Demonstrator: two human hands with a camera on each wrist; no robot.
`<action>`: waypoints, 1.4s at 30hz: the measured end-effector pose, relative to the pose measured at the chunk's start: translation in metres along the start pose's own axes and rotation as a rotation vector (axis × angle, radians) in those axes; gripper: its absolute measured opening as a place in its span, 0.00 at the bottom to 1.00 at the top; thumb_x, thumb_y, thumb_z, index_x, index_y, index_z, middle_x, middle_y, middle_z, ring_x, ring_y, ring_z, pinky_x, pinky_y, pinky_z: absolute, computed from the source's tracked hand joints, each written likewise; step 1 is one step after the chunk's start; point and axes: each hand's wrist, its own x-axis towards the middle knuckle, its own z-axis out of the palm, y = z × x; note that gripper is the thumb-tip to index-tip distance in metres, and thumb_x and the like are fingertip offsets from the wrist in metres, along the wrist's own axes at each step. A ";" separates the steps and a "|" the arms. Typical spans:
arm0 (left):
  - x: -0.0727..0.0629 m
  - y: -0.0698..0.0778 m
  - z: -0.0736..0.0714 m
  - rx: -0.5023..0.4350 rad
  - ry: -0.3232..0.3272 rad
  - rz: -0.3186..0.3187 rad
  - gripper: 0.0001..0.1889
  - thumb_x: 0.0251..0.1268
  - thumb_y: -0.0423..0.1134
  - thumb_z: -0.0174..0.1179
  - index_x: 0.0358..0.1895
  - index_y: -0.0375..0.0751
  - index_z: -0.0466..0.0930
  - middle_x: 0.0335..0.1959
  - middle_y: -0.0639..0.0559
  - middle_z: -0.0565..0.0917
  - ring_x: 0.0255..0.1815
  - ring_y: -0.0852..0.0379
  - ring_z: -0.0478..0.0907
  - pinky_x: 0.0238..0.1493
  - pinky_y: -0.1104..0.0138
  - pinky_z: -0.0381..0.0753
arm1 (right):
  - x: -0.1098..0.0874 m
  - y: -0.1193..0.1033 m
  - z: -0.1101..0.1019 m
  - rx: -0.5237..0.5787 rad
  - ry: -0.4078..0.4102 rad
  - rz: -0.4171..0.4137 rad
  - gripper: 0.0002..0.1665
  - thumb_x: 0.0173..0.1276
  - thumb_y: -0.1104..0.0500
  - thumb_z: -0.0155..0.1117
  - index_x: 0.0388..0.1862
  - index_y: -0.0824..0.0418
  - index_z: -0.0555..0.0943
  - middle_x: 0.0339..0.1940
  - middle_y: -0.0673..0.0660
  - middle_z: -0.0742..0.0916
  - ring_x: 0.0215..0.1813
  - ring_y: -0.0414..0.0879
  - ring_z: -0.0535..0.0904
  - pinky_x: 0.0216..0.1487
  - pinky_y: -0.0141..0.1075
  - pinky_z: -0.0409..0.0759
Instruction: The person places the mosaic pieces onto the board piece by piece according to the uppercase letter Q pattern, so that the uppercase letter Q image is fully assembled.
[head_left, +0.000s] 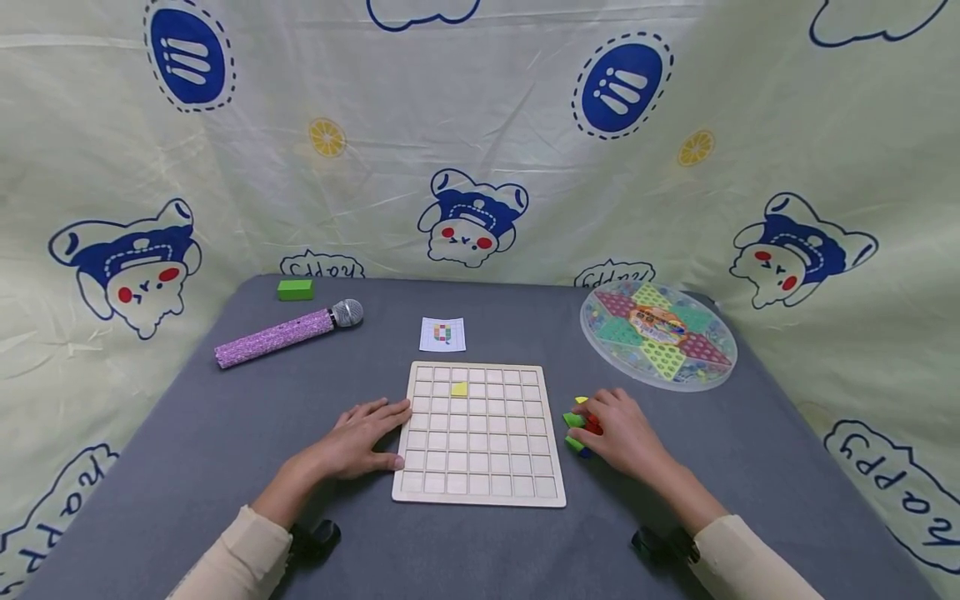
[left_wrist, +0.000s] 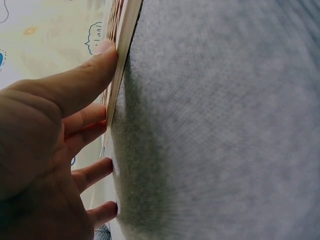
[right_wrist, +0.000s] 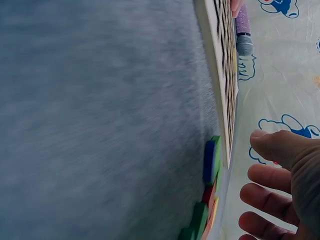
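A square wooden grid board (head_left: 480,440) lies on the grey table, with one yellow tile (head_left: 459,389) in its upper part. My left hand (head_left: 356,437) is at the board's left edge; in the left wrist view the thumb (left_wrist: 90,75) touches that edge and the other fingers spread along it. To the right of the board, my right hand (head_left: 621,431) hovers over a small group of coloured pieces, among them a green piece (head_left: 573,420) and a blue piece (right_wrist: 208,162). Its fingers are loosely bent with nothing between them. It partly hides the pieces in the head view.
Behind the board lies a small white card (head_left: 442,335) with a coloured pattern. A glittery purple microphone (head_left: 281,337) and a green block (head_left: 296,290) are at the back left. At the back right sits a round Chinese checkers set (head_left: 615,354). A printed curtain (head_left: 480,108) hangs behind the table.
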 end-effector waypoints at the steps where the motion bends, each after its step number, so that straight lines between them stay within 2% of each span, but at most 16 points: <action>1: 0.000 0.000 0.000 -0.003 -0.002 0.001 0.38 0.61 0.52 0.61 0.72 0.44 0.58 0.75 0.48 0.57 0.76 0.38 0.48 0.67 0.35 0.46 | -0.003 0.001 0.000 -0.010 0.000 -0.002 0.17 0.55 0.50 0.72 0.41 0.57 0.85 0.36 0.53 0.82 0.37 0.45 0.68 0.37 0.37 0.64; 5: 0.000 0.001 0.000 -0.007 -0.006 0.001 0.38 0.61 0.52 0.60 0.72 0.44 0.58 0.75 0.48 0.57 0.76 0.38 0.47 0.67 0.35 0.46 | -0.014 0.009 -0.003 -0.031 0.004 0.002 0.18 0.53 0.51 0.73 0.40 0.58 0.85 0.35 0.54 0.82 0.37 0.47 0.69 0.36 0.38 0.64; 12: 0.000 0.002 -0.003 -0.007 -0.001 -0.013 0.38 0.61 0.52 0.61 0.72 0.44 0.58 0.75 0.49 0.57 0.76 0.38 0.47 0.68 0.36 0.46 | -0.031 0.022 -0.009 -0.042 0.005 0.114 0.19 0.50 0.50 0.75 0.39 0.58 0.85 0.35 0.54 0.82 0.39 0.48 0.69 0.37 0.40 0.65; 18: -0.001 0.002 -0.003 -0.006 -0.004 -0.015 0.38 0.61 0.51 0.61 0.72 0.44 0.58 0.75 0.48 0.57 0.76 0.38 0.47 0.68 0.36 0.46 | -0.034 0.025 -0.009 -0.040 -0.014 0.163 0.20 0.50 0.51 0.75 0.41 0.58 0.85 0.34 0.54 0.81 0.37 0.47 0.68 0.35 0.37 0.62; 25: -0.001 0.001 -0.001 -0.010 -0.002 -0.004 0.38 0.61 0.51 0.61 0.72 0.43 0.58 0.75 0.48 0.57 0.76 0.38 0.48 0.67 0.35 0.47 | -0.028 0.022 -0.003 -0.055 -0.030 0.140 0.19 0.50 0.48 0.75 0.39 0.57 0.85 0.33 0.52 0.80 0.37 0.47 0.67 0.34 0.37 0.60; 35: 0.000 0.001 -0.001 -0.014 -0.001 -0.012 0.38 0.61 0.52 0.61 0.72 0.44 0.58 0.75 0.49 0.57 0.76 0.38 0.47 0.67 0.35 0.46 | -0.023 0.025 0.001 -0.077 0.005 0.070 0.16 0.52 0.50 0.73 0.38 0.57 0.85 0.35 0.54 0.81 0.38 0.48 0.68 0.34 0.36 0.61; 42: 0.000 0.001 0.000 -0.018 0.001 -0.003 0.38 0.61 0.51 0.61 0.72 0.43 0.59 0.75 0.48 0.58 0.76 0.38 0.47 0.67 0.35 0.46 | -0.020 0.023 0.003 -0.089 0.003 0.075 0.15 0.52 0.51 0.74 0.36 0.57 0.85 0.34 0.54 0.80 0.37 0.48 0.68 0.34 0.38 0.62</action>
